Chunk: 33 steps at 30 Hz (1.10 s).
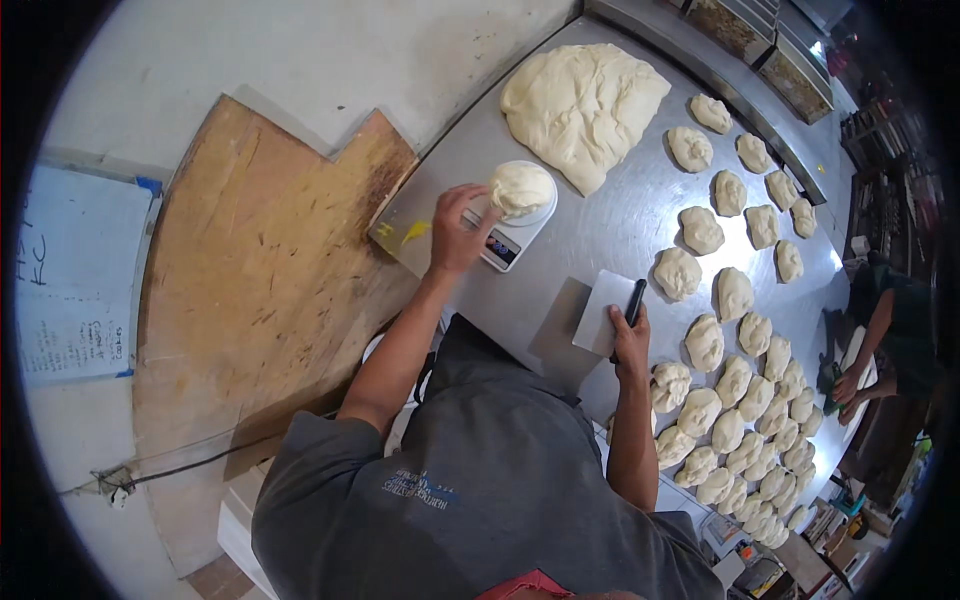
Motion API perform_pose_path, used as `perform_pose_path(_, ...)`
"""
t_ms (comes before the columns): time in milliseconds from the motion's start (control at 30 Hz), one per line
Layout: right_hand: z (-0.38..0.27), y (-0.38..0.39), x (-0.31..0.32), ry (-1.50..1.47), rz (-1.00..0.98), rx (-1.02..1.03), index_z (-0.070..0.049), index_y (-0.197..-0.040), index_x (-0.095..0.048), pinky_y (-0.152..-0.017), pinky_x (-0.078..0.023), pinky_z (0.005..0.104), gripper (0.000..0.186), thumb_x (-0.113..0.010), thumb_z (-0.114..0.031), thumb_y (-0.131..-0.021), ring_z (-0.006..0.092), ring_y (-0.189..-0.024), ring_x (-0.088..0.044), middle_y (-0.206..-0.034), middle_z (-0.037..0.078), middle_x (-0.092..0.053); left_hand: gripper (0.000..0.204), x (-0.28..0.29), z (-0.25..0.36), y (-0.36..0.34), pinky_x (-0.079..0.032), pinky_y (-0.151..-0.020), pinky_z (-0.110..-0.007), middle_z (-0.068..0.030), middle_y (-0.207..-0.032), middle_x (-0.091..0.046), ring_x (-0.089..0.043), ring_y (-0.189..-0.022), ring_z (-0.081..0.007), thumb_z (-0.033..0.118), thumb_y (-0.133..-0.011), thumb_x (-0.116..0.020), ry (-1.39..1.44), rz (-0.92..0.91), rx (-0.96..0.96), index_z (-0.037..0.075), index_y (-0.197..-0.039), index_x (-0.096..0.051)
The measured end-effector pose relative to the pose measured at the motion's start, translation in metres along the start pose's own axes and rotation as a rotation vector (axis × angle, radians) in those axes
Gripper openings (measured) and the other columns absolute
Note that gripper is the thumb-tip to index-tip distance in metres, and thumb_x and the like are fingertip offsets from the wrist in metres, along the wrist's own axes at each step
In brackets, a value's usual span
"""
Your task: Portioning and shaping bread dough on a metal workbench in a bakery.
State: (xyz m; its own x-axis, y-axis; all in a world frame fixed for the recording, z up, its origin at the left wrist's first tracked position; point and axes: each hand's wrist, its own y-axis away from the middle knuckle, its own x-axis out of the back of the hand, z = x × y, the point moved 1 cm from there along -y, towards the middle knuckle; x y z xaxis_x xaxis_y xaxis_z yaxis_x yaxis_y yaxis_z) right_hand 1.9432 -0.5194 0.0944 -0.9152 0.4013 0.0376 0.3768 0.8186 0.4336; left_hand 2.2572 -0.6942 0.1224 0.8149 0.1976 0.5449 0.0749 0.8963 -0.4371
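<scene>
A ball of dough [521, 188] rests on the round plate of a small white kitchen scale [505, 245]. My left hand [460, 230] is at the ball's left side, thumb and fingers apart, its fingertips at the dough's edge. In my right hand [630, 345] is a dough scraper [602, 312] with a wide flat blade and a black handle, held just above the steel table [480, 325]. Beyond the scale lies a large slab of dough [585, 105]. Many cut dough pieces [703, 342] spread over the table's right side.
A worn wooden board [250, 270] covers the wall at left, beside a written whiteboard [80, 270]. Metal pans [795, 80] stand past the table's far edge. At far right another person's hands [850, 390] are over a pale rounded thing.
</scene>
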Motion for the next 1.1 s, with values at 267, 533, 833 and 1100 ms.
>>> perform_pose_path(267, -0.033, -0.012, -0.047, -0.084, 0.036, 0.082, -0.001, -0.132, -0.061, -0.071, -0.052, 0.0274, 0.039, -0.072, -0.019, -0.099, 0.0143, -0.080, -0.063, -0.101, 0.009, -0.070, 0.073, -0.074, -0.008, -0.057, -0.043, -0.109, -0.047, -0.0079, -0.135, -0.064, -0.057, -0.126, -0.0261, 0.036, -0.073, -0.089, -0.416, -0.263, -0.326, 0.017, -0.139, -0.066)
perform_pose_path(533, -0.015, 0.016, -0.014, -0.200, 0.232, -0.048, -0.001, -0.132, -0.061, -0.074, -0.053, 0.0285, 0.039, -0.072, -0.018, -0.098, 0.0151, -0.082, -0.064, -0.103, 0.011, -0.071, 0.048, -0.072, -0.075, -0.129, -0.056, -0.074, -0.033, -0.0100, -0.094, -0.077, -0.069, -0.078, -0.0207, 0.039, -0.085, -0.086, 0.162, -0.495, 0.352, 0.006, -0.118, -0.076)
perform_pose_path(833, -0.023, 0.055, 0.002, -0.056, 0.443, 0.001, -0.001, -0.141, -0.053, -0.085, -0.054, 0.0336, 0.055, -0.075, -0.014, -0.092, 0.0232, -0.093, -0.066, -0.116, 0.018, -0.069, 0.070, -0.088, 0.058, 0.015, -0.046, -0.107, -0.040, -0.0067, -0.134, -0.065, -0.062, -0.119, -0.0285, 0.031, -0.081, -0.087, 0.311, -0.746, -0.292, 0.013, -0.143, -0.059)
perform_pose_path(1100, -0.002, 0.032, -0.023, 0.436, 0.356, 0.175, -0.002, -0.148, -0.045, -0.082, -0.055, 0.0425, 0.065, -0.068, -0.010, -0.088, 0.0369, -0.090, -0.069, -0.113, 0.023, -0.070, 0.078, -0.117, 0.046, 0.081, -0.034, -0.115, -0.048, -0.0025, -0.142, -0.059, -0.052, -0.129, -0.0269, 0.034, -0.075, -0.086, -0.097, -0.821, -0.491, 0.020, -0.146, -0.055)
